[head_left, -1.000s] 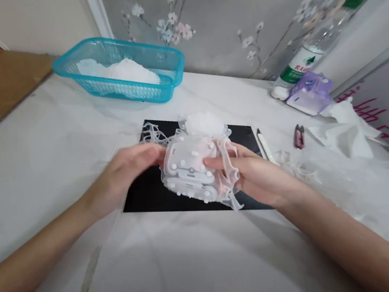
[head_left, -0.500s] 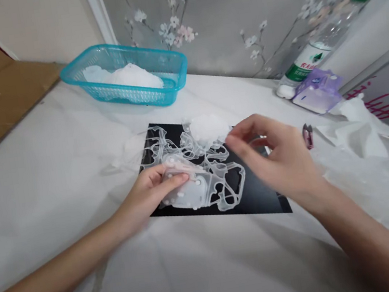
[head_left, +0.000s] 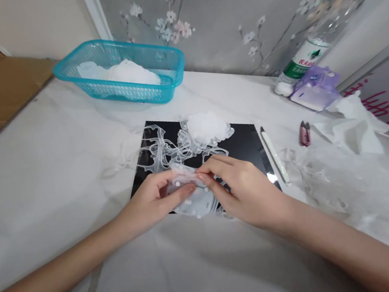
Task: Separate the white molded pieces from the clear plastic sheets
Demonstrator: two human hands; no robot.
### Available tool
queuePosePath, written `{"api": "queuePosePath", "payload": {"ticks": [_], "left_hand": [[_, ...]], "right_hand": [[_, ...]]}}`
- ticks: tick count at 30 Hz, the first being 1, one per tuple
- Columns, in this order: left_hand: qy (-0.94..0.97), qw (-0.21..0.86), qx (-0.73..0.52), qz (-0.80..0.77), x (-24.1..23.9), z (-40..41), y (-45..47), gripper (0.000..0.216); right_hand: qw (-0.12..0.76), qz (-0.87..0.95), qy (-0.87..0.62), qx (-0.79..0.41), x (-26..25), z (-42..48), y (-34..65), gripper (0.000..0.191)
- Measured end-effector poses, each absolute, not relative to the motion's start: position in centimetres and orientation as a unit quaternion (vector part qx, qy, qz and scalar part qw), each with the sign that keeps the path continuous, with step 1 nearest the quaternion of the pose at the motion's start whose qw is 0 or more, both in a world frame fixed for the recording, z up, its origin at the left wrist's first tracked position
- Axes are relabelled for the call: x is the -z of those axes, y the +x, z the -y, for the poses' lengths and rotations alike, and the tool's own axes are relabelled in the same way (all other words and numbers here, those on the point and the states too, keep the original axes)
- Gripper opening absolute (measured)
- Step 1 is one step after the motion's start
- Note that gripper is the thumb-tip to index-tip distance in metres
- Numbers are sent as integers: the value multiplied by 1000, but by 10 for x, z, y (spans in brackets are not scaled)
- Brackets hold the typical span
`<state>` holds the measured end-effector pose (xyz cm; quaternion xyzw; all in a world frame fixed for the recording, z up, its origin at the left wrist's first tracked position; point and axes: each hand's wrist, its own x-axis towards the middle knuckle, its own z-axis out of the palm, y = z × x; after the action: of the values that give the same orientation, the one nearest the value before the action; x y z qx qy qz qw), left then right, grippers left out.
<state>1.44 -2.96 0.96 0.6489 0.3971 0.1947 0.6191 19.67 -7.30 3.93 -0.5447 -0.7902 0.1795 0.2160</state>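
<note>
A translucent white rubbery sheet with raised buttons (head_left: 194, 204) lies at the near edge of a black mat (head_left: 249, 145). My left hand (head_left: 155, 203) grips its left side between thumb and fingers. My right hand (head_left: 239, 188) pinches its top edge, fingertips meeting those of the left. Thin clear scrap strips (head_left: 160, 148) trail from the sheet across the mat. A small heap of white pieces (head_left: 206, 125) sits at the mat's far edge.
A turquoise basket (head_left: 169, 74) with white pieces stands at the back. To the right lie a white pen-like tool (head_left: 274, 156), small snips (head_left: 303, 133), a purple pack (head_left: 312, 91), a bottle (head_left: 304, 59), crumpled tissue (head_left: 354, 127) and clear scraps (head_left: 315, 174).
A second ago both hands held the sheet up. The left hand then set it down on the mat while the right hand drew away; now the right hand has come back and pinches it.
</note>
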Motion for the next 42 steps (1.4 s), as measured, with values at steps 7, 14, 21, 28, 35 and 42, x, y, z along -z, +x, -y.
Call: {"api": "queuePosePath", "payload": {"ticks": [7, 14, 21, 28, 35, 42], "left_hand": [[635, 640, -202, -383, -12, 31, 17, 23], [561, 714, -201, -367, -10, 26, 15, 12], [492, 727, -274, -393, -8, 27, 18, 14], [516, 712, -293, -376, -5, 25, 14, 18], [533, 701, -295, -370, -5, 29, 12, 21], [520, 667, -345, -408, -6, 21, 8, 7]], "right_hand": [[280, 737, -562, -250, -37, 69, 197, 15], [376, 639, -635, -216, -32, 57, 213, 18], [359, 803, -473, -55, -37, 65, 205, 13], [316, 822, -454, -135, -32, 65, 206, 16], [305, 818, -458, -169, -36, 67, 205, 16], [336, 773, -518, -148, -40, 60, 212, 33]]}}
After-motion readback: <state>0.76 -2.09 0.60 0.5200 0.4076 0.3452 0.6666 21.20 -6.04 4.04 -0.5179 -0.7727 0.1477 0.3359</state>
